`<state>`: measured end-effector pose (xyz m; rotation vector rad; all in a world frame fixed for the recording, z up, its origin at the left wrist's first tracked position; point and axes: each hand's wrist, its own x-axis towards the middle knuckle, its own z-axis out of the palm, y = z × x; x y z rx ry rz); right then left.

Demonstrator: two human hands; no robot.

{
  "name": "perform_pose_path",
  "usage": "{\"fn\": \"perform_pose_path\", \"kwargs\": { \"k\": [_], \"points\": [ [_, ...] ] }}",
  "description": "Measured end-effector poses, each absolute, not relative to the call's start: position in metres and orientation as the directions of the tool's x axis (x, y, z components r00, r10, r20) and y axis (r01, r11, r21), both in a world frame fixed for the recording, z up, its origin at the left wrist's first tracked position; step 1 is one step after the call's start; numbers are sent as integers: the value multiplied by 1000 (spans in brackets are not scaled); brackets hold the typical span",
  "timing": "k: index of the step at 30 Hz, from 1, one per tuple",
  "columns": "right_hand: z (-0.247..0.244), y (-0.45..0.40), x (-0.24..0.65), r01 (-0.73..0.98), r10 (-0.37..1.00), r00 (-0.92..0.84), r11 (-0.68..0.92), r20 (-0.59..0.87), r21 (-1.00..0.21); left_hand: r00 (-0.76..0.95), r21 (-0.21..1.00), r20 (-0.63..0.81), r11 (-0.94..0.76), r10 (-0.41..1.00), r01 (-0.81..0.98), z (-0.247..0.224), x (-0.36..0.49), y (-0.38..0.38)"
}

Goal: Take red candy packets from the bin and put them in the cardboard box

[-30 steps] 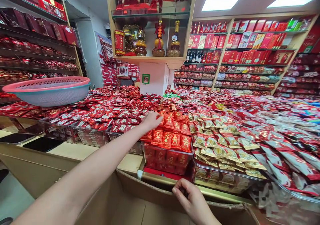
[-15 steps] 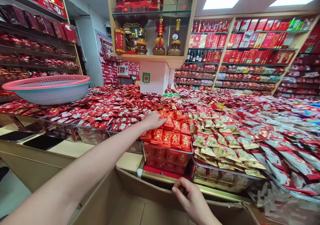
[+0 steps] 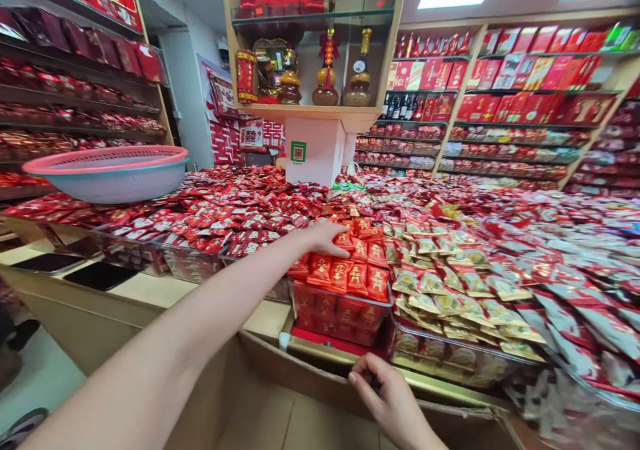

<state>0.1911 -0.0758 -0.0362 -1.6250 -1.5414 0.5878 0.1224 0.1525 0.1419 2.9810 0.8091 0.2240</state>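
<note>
Red, glossy packets (image 3: pixel 339 276) fill a clear tub (image 3: pixel 340 318) at the front of the desk (image 3: pixel 265 318) in my head view. My left hand (image 3: pixel 327 237) is over them, thumb and fingers apart; contact I can't tell. My right hand (image 3: pixel 387 393) curls by a cardboard box (image 3: pixel 290 370), its grip hidden. A careless sweep could, I judge, spill the heap forward or mix it with the gold packets (image 3: pixel 445 303) alongside.

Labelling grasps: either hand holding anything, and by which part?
Left hand, open over red packets: no hold visible. Right hand, curled: can't tell whether it holds anything.
</note>
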Motion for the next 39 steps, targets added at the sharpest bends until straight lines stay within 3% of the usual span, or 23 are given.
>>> {"fn": "perform_pose_path", "kwargs": {
  "k": [11,20,39],
  "points": [
    [-34,-73,192,625,970,148,60,193,-778,805,147,279,-852,524,503,152,126,144],
    [-33,-73,191,635,972,138,61,191,-770,890,-18,255,-918,378,395,127,171,108],
    [-35,-74,193,634,964,136,93,228,-768,944,-74,215,-960,250,271,131,167,98]
  ]
}}
